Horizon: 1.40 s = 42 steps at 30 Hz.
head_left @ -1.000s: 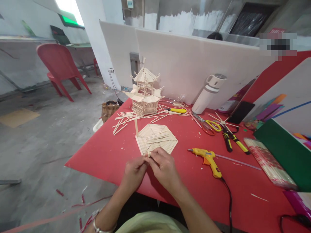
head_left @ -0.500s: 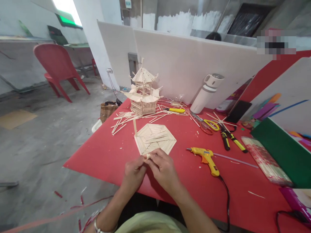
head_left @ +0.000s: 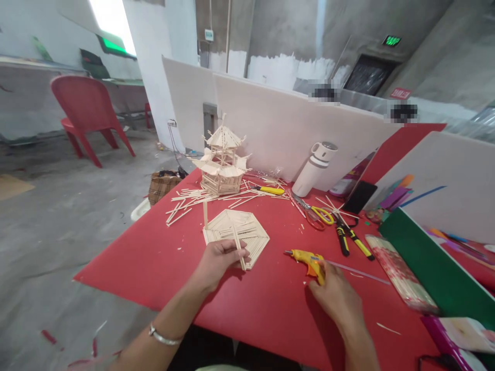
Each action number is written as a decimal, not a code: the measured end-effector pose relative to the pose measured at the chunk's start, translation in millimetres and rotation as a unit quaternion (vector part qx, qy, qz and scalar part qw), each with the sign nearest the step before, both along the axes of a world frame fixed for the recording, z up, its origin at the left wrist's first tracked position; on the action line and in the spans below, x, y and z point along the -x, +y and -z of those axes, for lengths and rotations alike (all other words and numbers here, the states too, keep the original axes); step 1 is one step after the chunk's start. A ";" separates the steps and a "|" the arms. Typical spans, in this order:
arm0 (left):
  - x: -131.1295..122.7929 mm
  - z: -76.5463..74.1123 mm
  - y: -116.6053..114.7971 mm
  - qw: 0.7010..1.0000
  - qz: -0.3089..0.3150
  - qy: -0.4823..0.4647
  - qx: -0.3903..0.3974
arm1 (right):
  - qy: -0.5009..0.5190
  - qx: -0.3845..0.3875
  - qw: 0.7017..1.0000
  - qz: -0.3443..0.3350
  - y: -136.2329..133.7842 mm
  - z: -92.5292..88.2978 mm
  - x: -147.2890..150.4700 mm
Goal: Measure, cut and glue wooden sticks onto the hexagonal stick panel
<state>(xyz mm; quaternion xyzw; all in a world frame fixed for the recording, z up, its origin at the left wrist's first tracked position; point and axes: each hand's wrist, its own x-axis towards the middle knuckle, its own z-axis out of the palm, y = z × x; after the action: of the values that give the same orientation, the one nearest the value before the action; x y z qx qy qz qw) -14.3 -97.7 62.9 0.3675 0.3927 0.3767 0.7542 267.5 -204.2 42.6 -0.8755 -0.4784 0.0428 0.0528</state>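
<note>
My left hand (head_left: 222,260) pinches a few thin wooden sticks (head_left: 236,238) between thumb and fingers, at the near edge of an octagonal stick panel (head_left: 253,224). The sticks point away from me across the panel, whose near left part is covered by the hand. One short strip (head_left: 205,214) stands upright at the panel's left corner. Over to the right, my right hand (head_left: 340,293) closes around the handle of a yellow glue gun (head_left: 307,257), its nozzle pointing left. The gun is low over the red table or resting on it; I cannot tell which.
Behind the panel stands a stick-built pagoda (head_left: 222,162) among loose sticks (head_left: 181,206). A yellow cutter (head_left: 270,190), scissors (head_left: 320,214), pliers (head_left: 353,239), a white flask (head_left: 315,170) and a stick pack (head_left: 402,270) lie or stand around the red table (head_left: 154,263).
My hands have parted from their pinch together. My right hand has moved right onto the glue gun, while the left now holds the sticks over the panel. The camera view has tilted up.
</note>
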 end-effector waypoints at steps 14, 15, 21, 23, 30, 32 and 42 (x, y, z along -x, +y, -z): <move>15.2 9.8 -2.3 0.991 -0.022 0.086 -0.103 | 0.244 -0.215 0.945 -0.022 10.0 -24.3 17.6; 15.9 9.4 -1.7 0.984 -0.039 0.114 -0.132 | 0.233 -0.225 0.946 -0.030 10.3 -36.9 27.7; 22.3 5.4 -1.8 0.961 -0.069 0.190 -0.190 | 0.127 -0.278 0.934 -0.188 19.9 -98.6 81.5; 24.7 3.5 -3.8 0.969 -0.047 0.170 -0.170 | 0.032 -0.300 0.934 -0.192 27.4 -105.2 93.1; 29.2 -4.1 -10.0 0.999 0.018 0.012 -0.029 | -0.203 -0.330 0.893 -0.230 49.6 -102.4 107.9; 29.5 -6.6 -10.7 0.999 0.032 -0.008 -0.005 | -0.238 -0.333 0.875 -0.259 51.1 -100.9 107.8; 28.7 -13.0 -10.6 0.998 0.040 -0.014 0.055 | -0.273 -0.342 0.837 -0.329 49.6 -86.6 103.7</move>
<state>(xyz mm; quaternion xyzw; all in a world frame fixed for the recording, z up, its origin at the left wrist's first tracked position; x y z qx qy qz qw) -43.0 -108.3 75.9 0.3354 0.3871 0.3289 0.7934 163.9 -154.7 129.1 -0.5686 -0.7176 -0.3498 0.1987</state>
